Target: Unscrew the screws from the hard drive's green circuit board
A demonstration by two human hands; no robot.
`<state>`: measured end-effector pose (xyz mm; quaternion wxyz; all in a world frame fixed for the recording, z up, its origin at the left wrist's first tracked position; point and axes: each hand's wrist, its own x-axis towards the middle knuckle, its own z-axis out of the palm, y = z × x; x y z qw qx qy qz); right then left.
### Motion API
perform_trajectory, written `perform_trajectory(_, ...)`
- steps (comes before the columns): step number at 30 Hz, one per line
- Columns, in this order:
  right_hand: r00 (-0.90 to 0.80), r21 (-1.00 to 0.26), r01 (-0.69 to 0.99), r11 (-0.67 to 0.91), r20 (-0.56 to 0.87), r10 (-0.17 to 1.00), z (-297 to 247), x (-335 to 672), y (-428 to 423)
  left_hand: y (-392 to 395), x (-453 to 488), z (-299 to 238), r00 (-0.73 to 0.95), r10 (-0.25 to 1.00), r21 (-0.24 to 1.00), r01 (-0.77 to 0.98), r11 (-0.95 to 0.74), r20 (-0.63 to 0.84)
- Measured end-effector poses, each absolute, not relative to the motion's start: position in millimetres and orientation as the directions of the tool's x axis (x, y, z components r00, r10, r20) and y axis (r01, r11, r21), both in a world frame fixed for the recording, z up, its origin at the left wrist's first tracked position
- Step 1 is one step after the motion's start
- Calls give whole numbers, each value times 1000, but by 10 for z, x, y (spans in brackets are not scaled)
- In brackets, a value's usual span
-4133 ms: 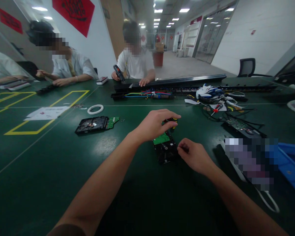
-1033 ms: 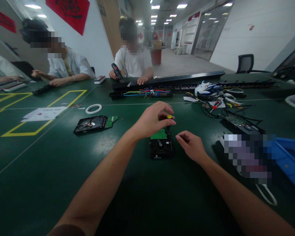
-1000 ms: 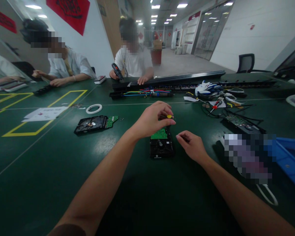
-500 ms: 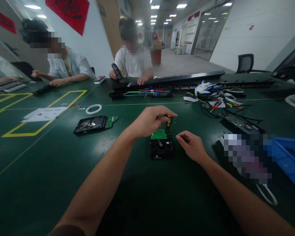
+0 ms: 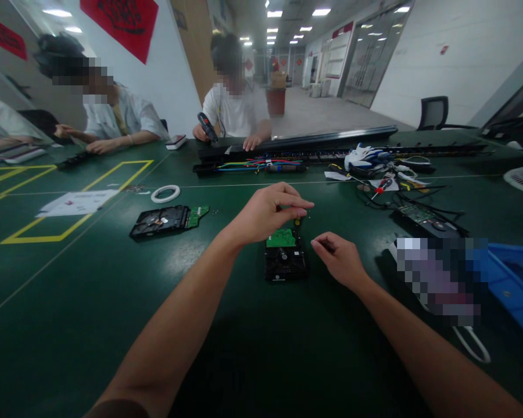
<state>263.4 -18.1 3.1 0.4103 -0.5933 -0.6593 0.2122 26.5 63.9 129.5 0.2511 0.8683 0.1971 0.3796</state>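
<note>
A black hard drive [image 5: 285, 261] with a green circuit board [image 5: 281, 237] on top lies on the green table [image 5: 113, 302] in front of me. My left hand [image 5: 268, 212] is closed over the top of a small yellow-and-black screwdriver [image 5: 297, 223], which stands upright at the far right corner of the drive. My right hand [image 5: 340, 260] rests just to the right of the drive with its fingers curled in a pinch; what it holds I cannot make out.
A second opened hard drive [image 5: 163, 219] lies to the left, near a roll of white tape [image 5: 165, 193] and a paper sheet [image 5: 76, 202]. Cables and tools [image 5: 387, 183] lie to the right, a blue bin [image 5: 516, 287] at far right. Two people sit across the table.
My left hand has turned on the screwdriver handle, and its fingers now cover the yellow cap. My right hand and the drive have stayed in place.
</note>
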Motion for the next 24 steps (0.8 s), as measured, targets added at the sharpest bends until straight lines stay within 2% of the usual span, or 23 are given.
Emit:
perform_trajectory(6,33,-767,607,208,286,958,35,2639,-181,647,237,1297,650,516,555,170,-814,558)
perform_trajectory(12,38,-754,626,198,283,958,30,2642,-176,645,243,1284,679,519,611,128,-781,520)
perform_trajectory(18,34,-764,610,212,293,956,13,2647,-167,589,274,1342,629,518,509,216,-833,580)
perform_trajectory(24,43,-754,631,182,268,962,28,2641,-179,587,288,1328,587,508,458,248,-854,630)
